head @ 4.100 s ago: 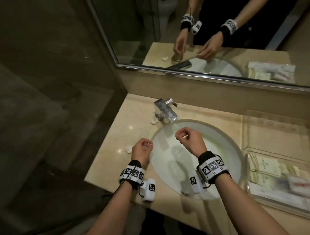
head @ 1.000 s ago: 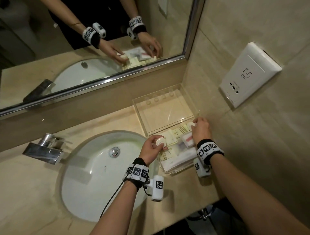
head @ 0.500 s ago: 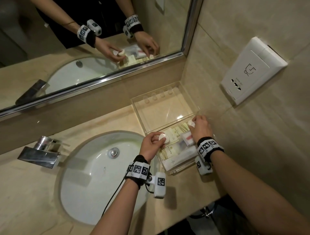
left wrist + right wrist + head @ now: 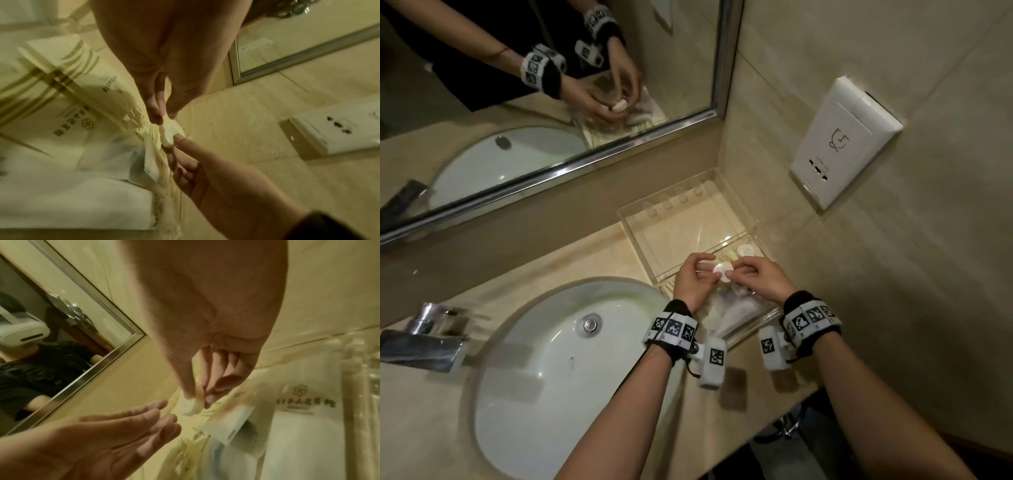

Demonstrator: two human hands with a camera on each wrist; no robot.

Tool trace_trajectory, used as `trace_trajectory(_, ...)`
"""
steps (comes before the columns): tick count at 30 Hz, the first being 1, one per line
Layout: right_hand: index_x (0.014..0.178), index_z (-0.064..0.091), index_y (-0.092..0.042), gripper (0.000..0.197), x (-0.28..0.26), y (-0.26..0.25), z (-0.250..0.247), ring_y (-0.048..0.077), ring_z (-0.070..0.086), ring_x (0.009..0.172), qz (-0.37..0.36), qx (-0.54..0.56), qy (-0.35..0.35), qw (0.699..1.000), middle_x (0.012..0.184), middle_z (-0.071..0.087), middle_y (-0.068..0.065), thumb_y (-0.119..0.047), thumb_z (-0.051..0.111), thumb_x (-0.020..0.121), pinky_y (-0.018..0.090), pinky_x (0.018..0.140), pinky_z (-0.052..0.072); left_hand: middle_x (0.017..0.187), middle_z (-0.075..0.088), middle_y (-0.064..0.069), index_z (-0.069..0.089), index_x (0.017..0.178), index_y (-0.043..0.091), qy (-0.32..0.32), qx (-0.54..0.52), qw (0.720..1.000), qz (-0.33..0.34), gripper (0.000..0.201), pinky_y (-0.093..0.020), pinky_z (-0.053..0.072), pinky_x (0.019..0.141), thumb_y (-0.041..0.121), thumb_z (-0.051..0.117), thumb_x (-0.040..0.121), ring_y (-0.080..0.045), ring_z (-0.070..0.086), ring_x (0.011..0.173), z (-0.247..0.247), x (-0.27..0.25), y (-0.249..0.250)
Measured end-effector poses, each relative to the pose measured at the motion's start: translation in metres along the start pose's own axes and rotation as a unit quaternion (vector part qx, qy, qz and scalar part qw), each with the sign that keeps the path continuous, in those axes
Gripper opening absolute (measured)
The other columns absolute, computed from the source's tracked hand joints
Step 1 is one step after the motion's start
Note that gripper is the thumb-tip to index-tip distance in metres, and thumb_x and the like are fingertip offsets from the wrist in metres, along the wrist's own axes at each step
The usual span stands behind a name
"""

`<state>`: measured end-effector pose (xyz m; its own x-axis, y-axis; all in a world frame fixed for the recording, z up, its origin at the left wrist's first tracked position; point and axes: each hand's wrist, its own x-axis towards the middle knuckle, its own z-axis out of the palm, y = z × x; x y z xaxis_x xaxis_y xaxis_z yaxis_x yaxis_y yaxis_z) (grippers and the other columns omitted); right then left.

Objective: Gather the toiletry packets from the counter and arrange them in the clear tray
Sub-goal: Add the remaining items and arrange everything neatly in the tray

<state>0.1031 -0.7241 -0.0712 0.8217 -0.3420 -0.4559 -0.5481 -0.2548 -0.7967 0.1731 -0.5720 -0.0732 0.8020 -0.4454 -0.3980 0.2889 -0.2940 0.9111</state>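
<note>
Now both hands meet in the middle of the head view, above the clear tray (image 4: 751,222), and between them is a small round white packet (image 4: 722,270). In the left wrist view the left hand (image 4: 693,279) touches one edge of this packet (image 4: 170,133) with the tips of its thumb and a finger, while the right hand (image 4: 763,279) pinches the opposite edge between thumb and forefinger. In the right wrist view the right hand (image 4: 205,331) pinches the packet (image 4: 196,403) from above, and the left hand (image 4: 115,434) appears at the lower left of the frame with its fingers almost straight and spread, so I cannot tell if the left hand really grips the packet or only touches it. The tray stands on the beige counter (image 4: 431,411), in the corner near the wall, to the right of the white sink (image 4: 544,359). Its far half is bare; a second small round packet (image 4: 745,250) lies at the divider near the right wall of the tray. In the near half, below the hands, lie flat cream packets with gold stripes (image 4: 68,78) and white sachets (image 4: 304,426). At the upper left of the head view the mirror (image 4: 551,85) reflects both hands, and a white socket plate (image 4: 842,144) is on the wall at the upper right
</note>
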Motion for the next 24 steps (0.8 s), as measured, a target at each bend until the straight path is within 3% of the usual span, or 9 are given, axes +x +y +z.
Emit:
trace_trajectory(3,0.094,0.065,-0.012,0.018,0.007,0.005,-0.001,0.011,0.066,0.066,0.062,0.057,0.068,0.994,0.079,0.071,0.005,-0.016,0.077,0.081,0.022,0.064,0.051,0.092,0.062,-0.005,0.06,0.103,0.012,0.01,0.057,0.998,0.009,0.028,-0.027,0.055,0.076,-0.005,0.064,0.082,-0.016,0.061,0.081,0.011,0.005,-0.002)
trace_trajectory(6,0.095,0.064,-0.01,0.017,0.018,0.003,0.001,0.015,0.071,0.069,0.11,0.033,0.106,0.988,0.084,0.074,0.007,-0.015,0.075,0.083,0.024,0.06,0.053,0.102,0.062,-0.007,0.064,0.103,0.014,0.011,0.156,0.987,0.043,0.025,-0.035,0.054,0.085,-0.002,0.053,0.087,-0.021,0.061,0.094,0.017,0.008,-0.004)
trace_trajectory(8,0.09,0.066,-0.012,0.013,0.029,0.002,0.004,0.019,0.074,0.073,0.126,0.002,0.115,0.985,0.088,0.075,0.006,-0.02,0.074,0.083,0.032,0.069,0.059,0.11,0.062,-0.008,0.065,0.108,0.013,0.001,0.203,0.977,0.064,0.026,-0.034,0.052,0.09,0.0,0.05,0.09,-0.02,0.06,0.099,0.019,0.008,-0.004)
trace_trajectory(11,0.077,0.068,-0.016,0.014,0.039,0.002,0.008,0.023,0.073,0.08,0.151,-0.074,0.126,0.978,0.088,0.075,0.006,-0.027,0.068,0.085,0.039,0.079,0.06,0.118,0.06,-0.01,0.064,0.114,0.011,-0.013,0.241,0.967,0.083,0.03,-0.029,0.047,0.097,0.0,0.049,0.091,-0.021,0.058,0.107,0.021,0.007,-0.005)
trace_trajectory(15,0.095,0.071,-0.009,0.022,0.041,0.006,0.01,0.028,0.068,0.085,0.172,-0.177,0.137,0.959,0.097,0.072,0.011,-0.028,0.064,0.087,0.038,0.078,0.059,0.122,0.06,-0.014,0.065,0.119,0.01,-0.022,0.292,0.952,0.09,0.034,-0.027,0.04,0.099,0.001,0.045,0.093,-0.025,0.057,0.113,0.023,0.01,-0.003)
trace_trajectory(18,0.099,0.066,-0.009,0.021,0.038,0.006,0.009,0.029,0.067,0.088,0.156,-0.203,0.16,0.953,0.101,0.069,0.01,-0.028,0.063,0.09,0.04,0.079,0.058,0.119,0.062,-0.013,0.064,0.122,0.015,-0.04,0.334,0.936,0.104,0.034,-0.03,0.04,0.101,0.006,0.051,0.092,-0.028,0.056,0.113,0.027,0.014,-0.002)
trace_trajectory(21,0.113,0.058,-0.014,0.027,0.037,0.008,0.007,0.03,0.065,0.097,0.124,-0.203,0.183,0.954,0.108,0.065,0.009,-0.023,0.066,0.089,0.044,0.084,0.056,0.121,0.057,-0.01,0.055,0.133,0.022,-0.079,0.423,0.895,0.116,0.042,-0.033,0.035,0.102,0.01,0.05,0.093,-0.029,0.044,0.119,0.031,0.017,-0.004)
trace_trajectory(24,0.119,0.056,-0.019,0.032,0.035,0.013,0.007,0.027,0.066,0.093,0.091,-0.228,0.184,0.952,0.105,0.068,0.008,-0.023,0.067,0.089,0.046,0.081,0.057,0.128,0.052,-0.01,0.048,0.139,0.024,-0.094,0.474,0.867,0.123,0.046,-0.034,0.033,0.105,0.013,0.048,0.095,-0.028,0.037,0.123,0.033,0.02,-0.006)
